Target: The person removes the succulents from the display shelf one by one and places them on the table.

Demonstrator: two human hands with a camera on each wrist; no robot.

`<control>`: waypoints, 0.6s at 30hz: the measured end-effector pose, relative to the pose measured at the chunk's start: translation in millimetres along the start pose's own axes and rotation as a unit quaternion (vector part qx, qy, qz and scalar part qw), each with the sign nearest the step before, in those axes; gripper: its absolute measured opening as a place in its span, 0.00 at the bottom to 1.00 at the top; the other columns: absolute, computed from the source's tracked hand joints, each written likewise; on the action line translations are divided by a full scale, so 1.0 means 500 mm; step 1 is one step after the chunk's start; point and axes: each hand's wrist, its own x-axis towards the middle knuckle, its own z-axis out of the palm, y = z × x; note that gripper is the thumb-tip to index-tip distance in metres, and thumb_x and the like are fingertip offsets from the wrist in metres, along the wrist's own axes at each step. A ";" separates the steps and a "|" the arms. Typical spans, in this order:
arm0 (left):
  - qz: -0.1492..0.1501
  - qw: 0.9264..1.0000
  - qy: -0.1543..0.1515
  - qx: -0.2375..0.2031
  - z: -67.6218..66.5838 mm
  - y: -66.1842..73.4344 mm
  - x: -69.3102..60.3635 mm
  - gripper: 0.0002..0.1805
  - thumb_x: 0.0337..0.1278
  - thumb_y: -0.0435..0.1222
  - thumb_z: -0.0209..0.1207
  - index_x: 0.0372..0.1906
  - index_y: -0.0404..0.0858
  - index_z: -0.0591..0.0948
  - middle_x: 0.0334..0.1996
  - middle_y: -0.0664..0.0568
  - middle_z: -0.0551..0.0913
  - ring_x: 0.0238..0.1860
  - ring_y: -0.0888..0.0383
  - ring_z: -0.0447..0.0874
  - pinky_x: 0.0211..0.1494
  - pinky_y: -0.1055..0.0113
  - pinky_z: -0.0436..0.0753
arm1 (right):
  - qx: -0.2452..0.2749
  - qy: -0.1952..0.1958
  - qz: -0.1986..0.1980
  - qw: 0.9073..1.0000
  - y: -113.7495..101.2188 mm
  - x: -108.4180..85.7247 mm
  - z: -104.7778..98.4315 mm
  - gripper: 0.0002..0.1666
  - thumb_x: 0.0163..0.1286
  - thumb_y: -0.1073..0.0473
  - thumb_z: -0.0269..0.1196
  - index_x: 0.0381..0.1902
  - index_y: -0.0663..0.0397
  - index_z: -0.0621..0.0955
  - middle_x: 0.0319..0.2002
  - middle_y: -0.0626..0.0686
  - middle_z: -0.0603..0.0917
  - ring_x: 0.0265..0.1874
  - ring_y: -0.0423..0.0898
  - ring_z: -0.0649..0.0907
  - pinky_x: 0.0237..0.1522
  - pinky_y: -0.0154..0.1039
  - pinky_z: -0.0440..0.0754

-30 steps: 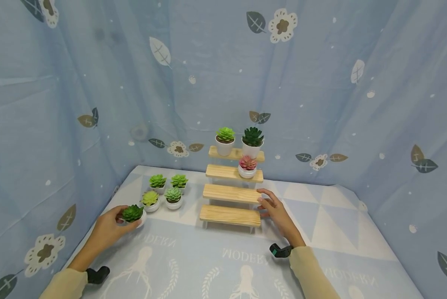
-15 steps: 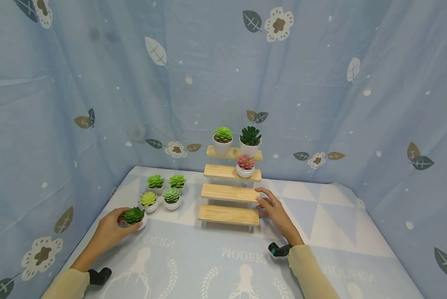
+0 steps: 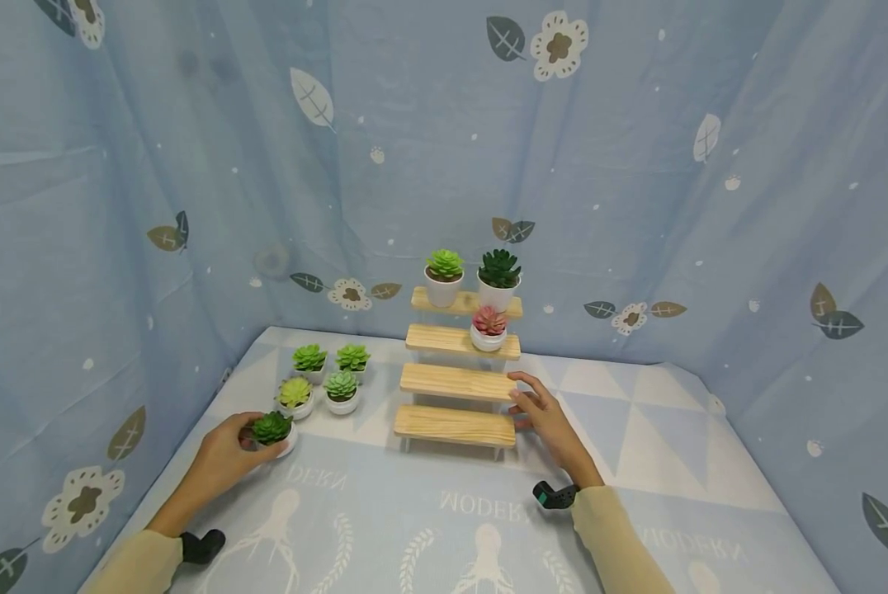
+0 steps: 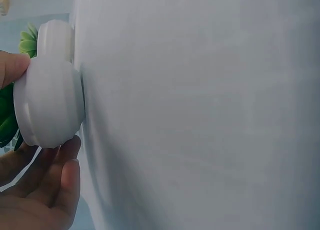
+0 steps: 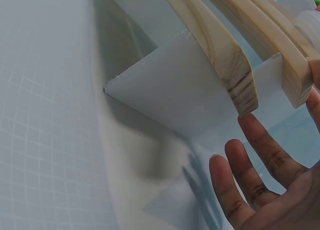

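Note:
My left hand grips a white pot with a dark green succulent, thumb on one side and fingers on the other. In the left wrist view, this white pot stands at or very near the cloth. A four-step wooden plant stand is in the middle of the table. At the right end of its second-lowest step, my right hand holds the plank between thumb and index finger. The other fingers spread loosely, one touching or almost touching the lowest plank.
Several green succulents stand together at left, among them a yellow-green one and a pale green one. On the stand's top step are a light green plant and a dark one; a pink one sits one step below.
My left hand has shifted slightly to the right with the dark green succulent. The right hand stays at the stand's edge. The head view has moved a little.

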 end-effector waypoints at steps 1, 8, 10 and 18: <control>-0.001 1.000 0.000 -0.001 0.000 0.000 0.000 0.47 0.52 0.58 0.74 0.64 0.26 0.75 0.46 0.37 0.82 0.39 0.50 0.80 0.36 0.58 0.80 | 0.000 -0.001 0.000 1.000 0.000 0.000 0.000 0.31 0.76 0.37 0.61 0.72 0.31 0.72 0.59 0.62 0.80 0.54 0.59 0.80 0.49 0.52 0.84; -0.012 0.999 -0.032 -0.015 -0.001 -0.001 0.001 0.51 0.52 0.60 0.74 0.68 0.27 0.71 0.56 0.31 0.79 0.48 0.41 0.82 0.43 0.49 0.85 | 0.003 -0.004 -0.002 1.000 -0.001 0.001 -0.002 0.32 0.77 0.38 0.60 0.74 0.35 0.71 0.59 0.61 0.79 0.54 0.60 0.80 0.50 0.51 0.84; -0.010 0.999 -0.043 -0.020 -0.004 0.000 0.001 0.52 0.51 0.61 0.74 0.70 0.29 0.70 0.59 0.31 0.77 0.52 0.39 0.81 0.45 0.47 0.84 | 0.006 -0.004 -0.003 1.000 -0.002 0.000 -0.003 0.32 0.77 0.38 0.61 0.74 0.34 0.71 0.59 0.61 0.79 0.54 0.59 0.80 0.49 0.51 0.84; 0.038 0.999 -0.001 -0.035 -0.037 0.016 0.008 0.49 0.56 0.59 0.71 0.73 0.33 0.69 0.59 0.34 0.78 0.57 0.35 0.77 0.53 0.40 0.79 | 0.005 -0.008 -0.001 1.000 0.002 0.002 -0.002 0.32 0.76 0.37 0.61 0.74 0.33 0.71 0.59 0.62 0.79 0.55 0.60 0.80 0.49 0.51 0.84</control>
